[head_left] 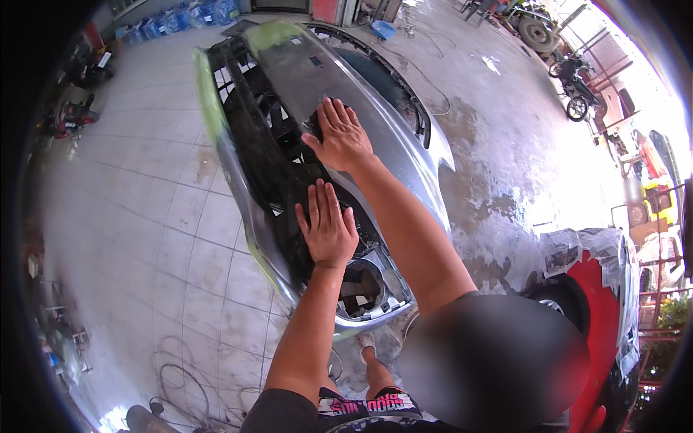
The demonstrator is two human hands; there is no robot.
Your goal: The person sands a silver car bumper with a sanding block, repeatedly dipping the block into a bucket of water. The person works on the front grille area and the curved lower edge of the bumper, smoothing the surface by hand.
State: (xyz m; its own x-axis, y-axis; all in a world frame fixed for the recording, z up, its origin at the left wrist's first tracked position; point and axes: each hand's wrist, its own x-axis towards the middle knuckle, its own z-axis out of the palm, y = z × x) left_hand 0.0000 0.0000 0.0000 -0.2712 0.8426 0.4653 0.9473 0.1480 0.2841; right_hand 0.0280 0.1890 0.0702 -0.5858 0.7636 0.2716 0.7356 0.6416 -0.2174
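Observation:
A grey car bumper with yellow-green patches along its edges lies across the floor before me. My right hand is open, palm down, over the bumper's grey skin. A dark patch shows beside its fingers; I cannot tell whether that is an opening or a separate piece. Nearer to me, my left hand is open above the black grille part, fingers stretched out and thumb to the right. Neither hand visibly holds anything, and whether the palms touch the surface is hidden. At the near end is a round opening.
Close on the right stands a red car panel partly covered with paper. Loose cables lie near my feet. Blue water jugs line the back; a motorcycle stands far right. A blurred dark shape covers the lower right.

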